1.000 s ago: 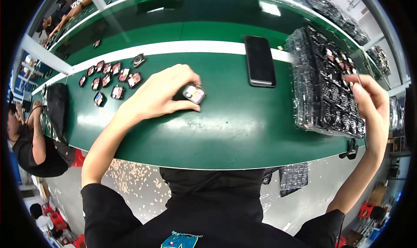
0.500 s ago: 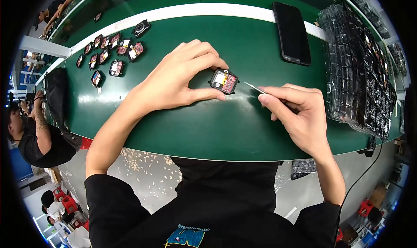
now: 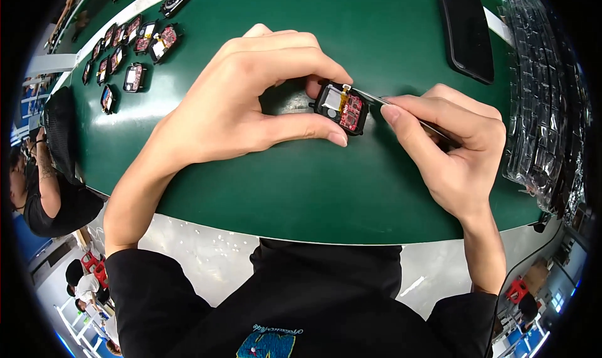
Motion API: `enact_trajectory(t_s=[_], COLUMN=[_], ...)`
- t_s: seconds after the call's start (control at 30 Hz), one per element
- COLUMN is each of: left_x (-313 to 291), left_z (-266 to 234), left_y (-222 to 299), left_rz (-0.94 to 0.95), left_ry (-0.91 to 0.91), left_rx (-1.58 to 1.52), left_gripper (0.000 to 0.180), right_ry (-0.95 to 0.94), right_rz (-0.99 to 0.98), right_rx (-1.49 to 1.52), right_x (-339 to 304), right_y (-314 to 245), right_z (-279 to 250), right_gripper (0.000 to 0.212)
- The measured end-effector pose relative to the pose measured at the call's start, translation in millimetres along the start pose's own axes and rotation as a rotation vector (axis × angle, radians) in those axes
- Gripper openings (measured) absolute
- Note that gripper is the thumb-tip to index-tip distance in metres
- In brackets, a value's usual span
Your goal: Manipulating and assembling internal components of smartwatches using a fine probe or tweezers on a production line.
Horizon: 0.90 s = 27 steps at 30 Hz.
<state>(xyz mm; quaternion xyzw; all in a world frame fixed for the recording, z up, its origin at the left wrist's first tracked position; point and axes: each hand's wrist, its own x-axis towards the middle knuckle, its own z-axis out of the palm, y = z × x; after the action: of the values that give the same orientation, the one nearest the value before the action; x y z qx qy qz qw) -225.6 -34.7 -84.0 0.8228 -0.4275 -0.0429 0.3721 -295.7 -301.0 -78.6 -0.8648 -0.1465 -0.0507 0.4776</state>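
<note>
My left hand (image 3: 251,98) grips an opened smartwatch case (image 3: 329,112) by its edges, thumb on the near side and fingers on the far side. The case lies face up with its inside showing: a red circuit board, a silver-white block and a yellow flex cable. My right hand (image 3: 448,142) pinches slim metal tweezers (image 3: 374,98). Their tips reach the upper edge of the case, by the small white end of the flex cable. Whether they grasp that end, I cannot tell.
Several opened watch cases (image 3: 133,78) stand at the far left of the green table (image 3: 301,201), with a round-backed one (image 3: 175,0) behind. A black phone (image 3: 465,32) lies far right, beside stacked clear plastic trays (image 3: 542,101). A person (image 3: 53,189) sits at left.
The tweezers have moved left and up, from beside the watch case to its upper edge. The view has shifted and come nearer the hands. My left hand keeps its grip.
</note>
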Motion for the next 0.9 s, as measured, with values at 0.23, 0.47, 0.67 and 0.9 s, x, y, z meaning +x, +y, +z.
enact_trajectory(t_s=[0.23,0.47,0.67,0.9], left_x=[1.7,2.4,3.5,3.9], left_z=[-0.9,-1.0,0.5,-1.0], left_y=[-2.8,1.1,2.6,2.2], left_rz=[0.025,-0.007,-0.038,-0.031], left_ry=[-0.007,-0.008,0.026,0.012], left_rx=[0.016,0.043,0.024,0.054], left_gripper=[0.058,0.062,0.063,0.062], right_ry=[-0.023,0.018,0.066,0.090], right_rz=[-0.052,-0.044,-0.220,-0.301], right_rx=[-0.022,-0.069,-0.159,-0.215], right_x=[-0.6,-3.7,-3.6,-5.4], right_y=[4.3,2.8,8.1,11.4], right_z=[3.3,4.0,3.3,8.5], right_gripper=[0.010,0.016,0.028,0.031])
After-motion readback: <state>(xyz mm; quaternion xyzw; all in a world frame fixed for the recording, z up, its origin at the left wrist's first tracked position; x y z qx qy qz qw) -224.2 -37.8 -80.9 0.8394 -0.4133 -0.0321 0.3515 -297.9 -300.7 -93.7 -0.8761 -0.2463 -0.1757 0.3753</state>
